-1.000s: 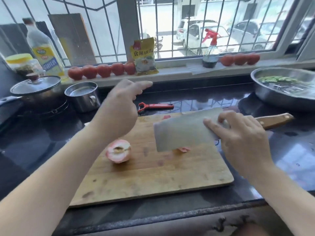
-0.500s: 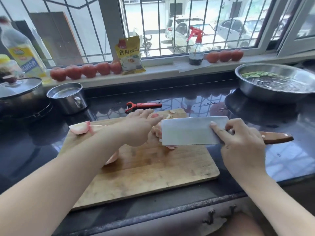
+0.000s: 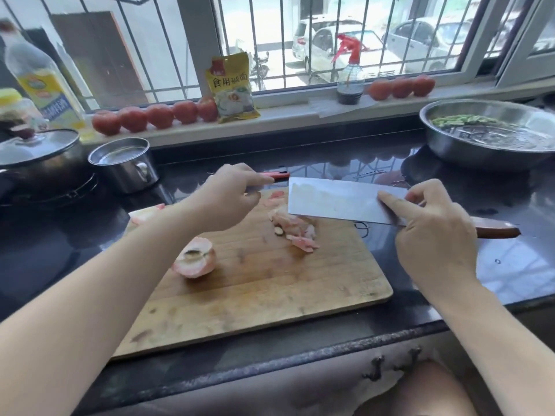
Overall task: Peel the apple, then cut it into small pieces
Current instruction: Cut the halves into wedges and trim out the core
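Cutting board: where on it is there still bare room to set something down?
The cutting board is bare along its near edge and near right corner, below the apple half and the cut pieces. The far side is crowded: left hand, cleaver, right hand.

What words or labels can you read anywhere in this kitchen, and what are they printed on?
"食用碱面": on the yellow packet leaning on the windowsill.
Yellow label on the oil bottle: printed text is there, too blurred to read.
Yellow-lidded jar: nothing readable.
Spray bottle: no label visible.
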Demonstrator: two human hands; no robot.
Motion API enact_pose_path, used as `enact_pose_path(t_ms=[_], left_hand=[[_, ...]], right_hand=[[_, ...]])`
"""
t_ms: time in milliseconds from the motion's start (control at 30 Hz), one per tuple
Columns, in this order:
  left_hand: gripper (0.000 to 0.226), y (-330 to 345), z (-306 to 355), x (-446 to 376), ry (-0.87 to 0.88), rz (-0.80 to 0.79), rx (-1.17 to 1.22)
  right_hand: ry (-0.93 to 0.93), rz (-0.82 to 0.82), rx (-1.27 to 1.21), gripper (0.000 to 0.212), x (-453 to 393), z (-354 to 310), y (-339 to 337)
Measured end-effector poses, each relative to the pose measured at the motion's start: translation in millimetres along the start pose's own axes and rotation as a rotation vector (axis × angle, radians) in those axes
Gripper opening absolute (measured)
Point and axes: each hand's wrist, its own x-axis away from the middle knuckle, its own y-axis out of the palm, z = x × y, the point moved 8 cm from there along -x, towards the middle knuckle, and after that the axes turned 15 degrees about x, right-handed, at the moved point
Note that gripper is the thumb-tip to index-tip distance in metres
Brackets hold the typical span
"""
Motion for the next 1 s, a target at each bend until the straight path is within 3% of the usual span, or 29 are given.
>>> enact_pose_path(t_ms=[167,300,433,600,733,867,1000], left_hand=[[0.02,-48,-70,71,-0.272,0.121,0.213],[0.037,-30,-111,117,-0.424,0.024,0.351],[0.042,-11,-112,131,-0.369,0.104,0.439],[0.034,6,-95,133,-0.279,0.169,0.455],[0.049,27,-89,124,-0.312,0.065,0.634],[0.025,24,-88,116,-0.41,0.277,0.746],[0.016,26,-87,125,-0.366,0.436,0.686]], right_hand=[[-0.027,-0.161,-0.263,0.019,-10,-32,-2],[0.028,-0.472,-0.504,0.015,-12,-79,3],[0.16,-0.769,-0.834,0.017,9,-121,17],[0.346,-0.748,-0.891,0.02,31,-120,27],[0.194,-0.71,-0.783,0.021,24,-121,12],[-0.095,-0.759,-0.429,0.028,26,-135,-6],[-0.164,-0.756,-0.28,0.03,29,-144,-13]])
